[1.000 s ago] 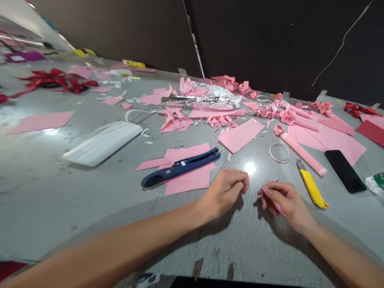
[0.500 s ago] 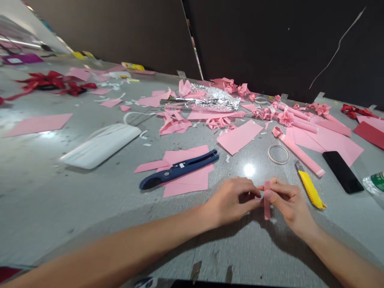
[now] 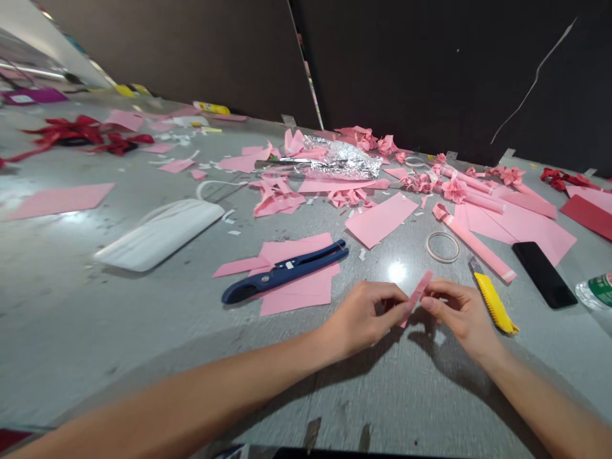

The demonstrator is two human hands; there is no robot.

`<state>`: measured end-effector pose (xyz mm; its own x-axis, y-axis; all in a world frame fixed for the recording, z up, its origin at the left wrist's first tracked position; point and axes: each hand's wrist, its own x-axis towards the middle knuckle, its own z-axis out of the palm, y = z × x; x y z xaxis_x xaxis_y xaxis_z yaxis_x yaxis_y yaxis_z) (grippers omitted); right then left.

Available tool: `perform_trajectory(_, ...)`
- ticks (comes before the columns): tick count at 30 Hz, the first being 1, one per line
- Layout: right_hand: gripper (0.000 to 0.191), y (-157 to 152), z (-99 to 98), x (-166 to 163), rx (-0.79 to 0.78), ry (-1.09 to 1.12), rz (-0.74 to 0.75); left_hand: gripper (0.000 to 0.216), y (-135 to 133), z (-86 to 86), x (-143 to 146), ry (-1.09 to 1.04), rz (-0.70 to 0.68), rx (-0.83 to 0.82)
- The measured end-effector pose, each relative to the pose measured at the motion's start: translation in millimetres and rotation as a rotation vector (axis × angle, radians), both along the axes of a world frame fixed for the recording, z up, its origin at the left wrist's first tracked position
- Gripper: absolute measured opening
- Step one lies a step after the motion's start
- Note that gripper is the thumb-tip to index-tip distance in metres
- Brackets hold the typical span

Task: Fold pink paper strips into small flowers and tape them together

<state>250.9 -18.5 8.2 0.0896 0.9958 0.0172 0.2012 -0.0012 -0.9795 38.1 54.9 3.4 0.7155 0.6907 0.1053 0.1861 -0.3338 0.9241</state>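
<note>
My left hand (image 3: pixel 370 315) pinches the lower part of a narrow pink paper strip (image 3: pixel 418 290) between thumb and fingers. The strip is tilted, its upper end leaning to the right. My right hand (image 3: pixel 452 309) is closed in a loose pinch at the strip's right edge, the index fingertip against it; the exact contact is partly hidden. A yellow utility knife (image 3: pixel 496 303) lies just right of my right hand. Beyond it is a thin roll of tape (image 3: pixel 442 247). Left of my hands, dark blue pliers-like cutters (image 3: pixel 287 271) rest on pink paper sheets (image 3: pixel 296 299).
Rolled pink paper tubes (image 3: pixel 478 245) and pink paper flowers (image 3: pixel 454 189) lie at the back right. A black phone (image 3: pixel 544 274) and a bottle (image 3: pixel 597 292) are at the right. Crinkled clear wrap (image 3: pixel 349 159), red ribbons (image 3: pixel 71 131) and a white curved object (image 3: pixel 162 233) lie farther off.
The pink strip has gone from upright in my right fingers to slanted, with its lower part now in my left fingers. My right fingers have shifted to the strip's edge.
</note>
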Motion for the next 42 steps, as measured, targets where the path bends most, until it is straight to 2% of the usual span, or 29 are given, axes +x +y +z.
perform_trajectory(2,0.023,4.8,-4.1,11.9,0.055,-0.180,-0.044,0.033,4.3,-1.5,-1.5,0.030,0.026,0.118)
perform_trajectory(4,0.029,12.0,-9.9,26.9,0.126,-0.423,-0.106,0.032,8.3,-2.7,-2.9,0.072,-0.011,0.289)
perform_trajectory(8,0.040,27.6,-23.9,52.7,0.198,-0.785,-0.132,0.028,9.1,-4.9,-4.4,0.161,-0.241,0.593)
perform_trajectory(12,0.037,33.7,-30.9,61.0,0.189,-0.934,-0.102,0.028,5.2,-8.8,-5.4,0.159,-0.363,0.703)
perform_trajectory(15,0.027,30.6,-26.8,57.9,0.157,-0.931,-0.057,0.029,8.5,-12.5,-5.8,0.164,-0.322,0.690)
perform_trajectory(20,0.018,17.0,-11.1,36.5,0.194,-0.782,0.008,0.019,17.9,-17.6,-3.8,0.184,-0.116,0.626)
perform_trajectory(22,0.015,10.0,-7.1,25.1,0.224,-0.701,0.086,0.028,18.8,-19.7,-3.1,0.188,-0.071,0.624)
perform_trajectory(25,0.013,1.5,-6.3,12.8,0.252,-0.646,0.184,0.024,18.4,-23.7,-2.9,0.193,-0.065,0.676)
perform_trajectory(29,0.014,-0.6,-8.0,9.9,0.299,-0.645,0.231,0.027,18.7,-26.4,-3.2,0.170,-0.047,0.708)
perform_trajectory(35,0.021,3.5,-3.3,19.8,0.255,-0.581,0.287,0.021,18.9,-22.2,-3.4,0.098,-0.007,0.576)
perform_trajectory(42,0.027,3.9,-2.7,25.9,0.293,-0.475,0.306,0.016,16.6,-17.4,-4.4,0.084,0.047,0.519)
